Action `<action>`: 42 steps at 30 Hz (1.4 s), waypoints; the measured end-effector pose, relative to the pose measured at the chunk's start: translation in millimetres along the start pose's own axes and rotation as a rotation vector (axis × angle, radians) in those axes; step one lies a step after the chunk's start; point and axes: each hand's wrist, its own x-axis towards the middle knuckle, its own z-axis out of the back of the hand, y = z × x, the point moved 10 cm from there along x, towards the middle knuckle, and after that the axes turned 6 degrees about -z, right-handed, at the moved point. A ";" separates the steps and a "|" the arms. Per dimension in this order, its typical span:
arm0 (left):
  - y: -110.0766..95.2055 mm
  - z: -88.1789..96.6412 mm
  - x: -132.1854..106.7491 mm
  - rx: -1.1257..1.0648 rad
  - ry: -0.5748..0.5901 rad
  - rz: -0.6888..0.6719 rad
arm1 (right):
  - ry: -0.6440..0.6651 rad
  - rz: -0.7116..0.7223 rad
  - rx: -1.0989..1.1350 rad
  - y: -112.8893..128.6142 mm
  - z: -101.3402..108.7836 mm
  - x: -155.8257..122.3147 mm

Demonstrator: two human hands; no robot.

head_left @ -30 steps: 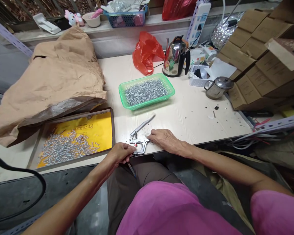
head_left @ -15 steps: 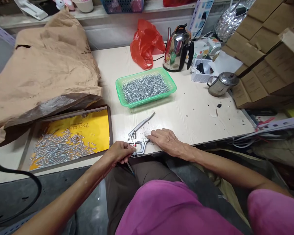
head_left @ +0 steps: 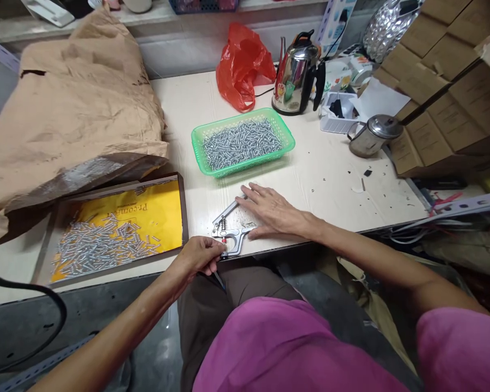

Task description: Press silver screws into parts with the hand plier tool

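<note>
Silver snap-fastener-style pliers [head_left: 237, 234], with a coil spring between lever and frame, lie at the table's front edge, handles spread. My left hand [head_left: 202, 255] is closed in a pinch at the jaw end, by a small red part; whatever is between the fingertips is hidden. My right hand [head_left: 275, 209] is open, fingers spread, the fingertips at the end of the upper lever and the thumb by the lower handle. Behind the pliers stands a green basket [head_left: 245, 169] full of small silvery metal pieces [head_left: 243, 142].
On the left, a shallow tray [head_left: 183, 209] with a yellow sheet holds loose metal pins [head_left: 102, 247], beside a large brown paper sack [head_left: 85, 103]. A red bag [head_left: 243, 65], an electric kettle [head_left: 296, 76], a metal pot [head_left: 373, 136] and cardboard boxes [head_left: 445, 98] stand behind and right.
My right hand has opened from bent fingers near the lower handle and reached up, its fingers now spread at the upper lever. The left hand stays at the jaw end.
</note>
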 end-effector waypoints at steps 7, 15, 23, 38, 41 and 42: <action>-1.3 0.9 -1.8 -0.007 -0.026 0.013 | 0.090 0.026 -0.063 -2.9 -5.3 20.6; -21.0 15.1 -20.1 0.343 -0.243 -0.170 | 0.062 -0.023 -0.078 20.1 7.4 -6.8; -109.1 -34.0 -31.5 1.025 -0.351 -0.931 | 0.034 -0.064 -0.021 19.6 4.9 -10.2; -122.7 -54.7 -3.2 1.270 -0.145 -0.851 | 0.027 -0.119 -0.114 12.2 -4.5 -19.4; -119.8 -55.4 -1.7 1.246 -0.144 -0.807 | -0.023 -0.087 -0.089 15.1 -17.4 -23.9; -119.6 -55.8 -1.4 1.244 -0.141 -0.793 | -0.036 -0.088 -0.084 14.7 -20.1 -24.9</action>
